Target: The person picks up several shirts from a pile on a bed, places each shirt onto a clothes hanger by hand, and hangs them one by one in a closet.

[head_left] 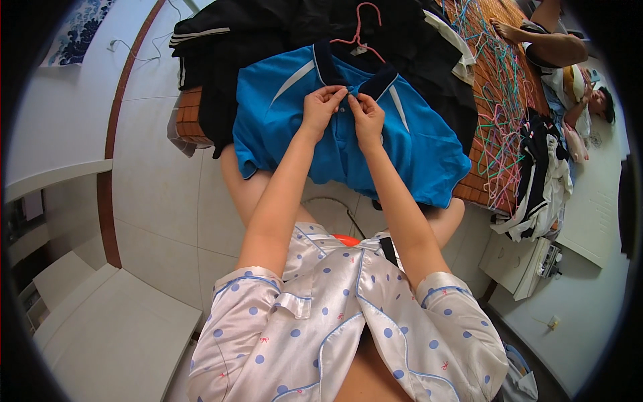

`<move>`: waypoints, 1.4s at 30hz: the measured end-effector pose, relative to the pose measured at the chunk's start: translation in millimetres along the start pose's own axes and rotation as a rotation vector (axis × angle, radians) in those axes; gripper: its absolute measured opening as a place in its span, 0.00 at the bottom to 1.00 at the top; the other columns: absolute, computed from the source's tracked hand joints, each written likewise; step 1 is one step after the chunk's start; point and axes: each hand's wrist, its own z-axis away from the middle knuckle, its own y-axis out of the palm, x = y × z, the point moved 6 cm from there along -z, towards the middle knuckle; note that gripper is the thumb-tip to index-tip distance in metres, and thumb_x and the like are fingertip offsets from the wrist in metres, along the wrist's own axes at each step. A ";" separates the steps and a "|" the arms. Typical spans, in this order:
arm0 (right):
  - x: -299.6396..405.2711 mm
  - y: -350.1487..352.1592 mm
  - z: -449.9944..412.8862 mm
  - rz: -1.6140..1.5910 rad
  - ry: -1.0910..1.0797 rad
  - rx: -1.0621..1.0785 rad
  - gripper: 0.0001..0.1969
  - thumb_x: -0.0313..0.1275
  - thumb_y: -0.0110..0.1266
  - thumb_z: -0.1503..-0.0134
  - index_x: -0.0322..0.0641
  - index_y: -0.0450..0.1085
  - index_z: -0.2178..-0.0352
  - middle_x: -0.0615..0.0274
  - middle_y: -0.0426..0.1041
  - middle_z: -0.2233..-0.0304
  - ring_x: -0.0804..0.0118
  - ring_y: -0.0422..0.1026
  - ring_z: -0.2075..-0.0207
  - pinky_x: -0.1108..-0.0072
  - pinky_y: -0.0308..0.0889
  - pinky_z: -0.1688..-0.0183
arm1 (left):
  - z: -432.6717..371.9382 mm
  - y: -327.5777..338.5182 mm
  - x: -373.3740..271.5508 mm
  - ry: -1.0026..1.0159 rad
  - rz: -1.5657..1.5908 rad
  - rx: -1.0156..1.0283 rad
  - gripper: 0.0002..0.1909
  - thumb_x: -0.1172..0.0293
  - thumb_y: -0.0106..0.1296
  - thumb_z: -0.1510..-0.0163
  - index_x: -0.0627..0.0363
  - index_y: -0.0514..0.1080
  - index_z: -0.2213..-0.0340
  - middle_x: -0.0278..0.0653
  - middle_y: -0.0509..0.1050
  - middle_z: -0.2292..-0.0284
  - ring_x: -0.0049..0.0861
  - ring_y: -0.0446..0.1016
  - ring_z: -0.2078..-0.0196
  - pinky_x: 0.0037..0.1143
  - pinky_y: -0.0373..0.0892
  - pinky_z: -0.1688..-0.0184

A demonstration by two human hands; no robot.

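A blue polo shirt (291,125) with a dark navy collar (329,63) and white shoulder stripes lies spread over my knees and the bed's edge. Inside its neck sits a pink hanger (357,37), the hook pointing away from me. My left hand (324,108) pinches the placket just below the collar between thumb and fingers. Close beside it, my right hand (366,115) grips the other side of the same spot. The fingertips nearly meet and hide the top button. One lower button (342,109) shows on the placket.
Black garments (281,25) lie beneath and beyond the shirt. Tangled coloured hangers (502,130) cover the woven bed mat (495,65) on the right, near piled black-and-white clothes (542,176). Another person (577,90) lies at the far right. A white cabinet (120,321) stands at left.
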 end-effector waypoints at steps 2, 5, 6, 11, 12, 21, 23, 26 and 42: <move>1.3 -0.3 1.3 -0.008 0.000 -0.002 0.07 0.27 0.56 0.51 0.32 0.70 0.72 0.77 0.61 0.84 0.87 0.54 0.83 0.91 0.47 0.82 | -0.3 -0.6 1.0 0.015 -0.010 -0.016 0.11 0.69 0.54 0.51 0.61 0.73 0.65 0.26 0.70 0.80 0.07 0.61 0.81 0.10 0.56 0.79; 2.5 0.8 2.4 -0.032 0.005 -0.006 0.07 0.27 0.56 0.51 0.33 0.70 0.72 0.77 0.61 0.84 0.87 0.54 0.83 0.91 0.47 0.82 | 0.0 -1.3 0.6 0.017 -0.015 -0.010 0.11 0.69 0.53 0.51 0.61 0.73 0.65 0.26 0.70 0.80 0.07 0.61 0.80 0.10 0.57 0.78; 1.6 -0.1 1.6 -0.022 -0.002 -0.010 0.07 0.27 0.56 0.51 0.33 0.70 0.72 0.77 0.61 0.84 0.87 0.54 0.83 0.91 0.47 0.82 | -0.4 -0.3 0.3 0.001 -0.007 -0.011 0.11 0.69 0.53 0.50 0.61 0.73 0.65 0.25 0.69 0.80 0.07 0.61 0.81 0.10 0.56 0.78; 0.1 0.9 1.6 -0.007 -0.023 -0.017 0.07 0.27 0.56 0.51 0.32 0.70 0.72 0.77 0.62 0.85 0.87 0.55 0.83 0.91 0.47 0.82 | -1.2 -0.9 0.3 -0.015 0.001 0.006 0.11 0.66 0.52 0.49 0.58 0.72 0.65 0.22 0.64 0.84 0.06 0.56 0.84 0.10 0.49 0.83; -0.2 2.5 1.4 0.018 -0.030 -0.013 0.07 0.27 0.56 0.51 0.32 0.70 0.73 0.76 0.62 0.85 0.86 0.55 0.83 0.91 0.47 0.82 | -1.6 -2.5 0.9 -0.019 0.007 0.022 0.11 0.66 0.52 0.49 0.58 0.71 0.65 0.22 0.64 0.83 0.06 0.56 0.84 0.10 0.49 0.83; -1.0 0.0 2.7 0.075 -0.061 -0.031 0.08 0.28 0.57 0.52 0.32 0.70 0.73 0.75 0.62 0.86 0.86 0.55 0.84 0.90 0.48 0.83 | -1.4 1.4 2.3 0.055 -0.014 -0.014 0.10 0.68 0.52 0.49 0.59 0.71 0.66 0.24 0.68 0.81 0.06 0.60 0.81 0.10 0.54 0.80; -0.4 0.2 3.0 0.072 -0.067 -0.033 0.08 0.27 0.57 0.52 0.32 0.70 0.73 0.75 0.62 0.86 0.86 0.55 0.84 0.90 0.48 0.83 | -2.6 1.8 3.4 0.095 -0.034 -0.045 0.09 0.69 0.53 0.50 0.60 0.72 0.67 0.26 0.70 0.79 0.08 0.62 0.79 0.11 0.58 0.77; -1.6 -4.8 2.6 0.026 -0.055 -0.050 0.08 0.28 0.56 0.51 0.33 0.71 0.72 0.74 0.64 0.85 0.85 0.57 0.84 0.90 0.49 0.83 | -2.9 4.3 3.3 0.126 0.013 -0.072 0.09 0.69 0.53 0.51 0.61 0.72 0.68 0.26 0.71 0.80 0.08 0.63 0.80 0.11 0.58 0.78; -2.2 -3.0 -3.5 -0.072 0.231 0.050 0.08 0.28 0.56 0.50 0.33 0.70 0.70 0.73 0.67 0.80 0.86 0.60 0.80 0.93 0.53 0.79 | -1.0 4.6 1.4 0.079 -0.045 -0.054 0.12 0.67 0.56 0.53 0.60 0.73 0.67 0.26 0.69 0.81 0.08 0.61 0.81 0.10 0.56 0.79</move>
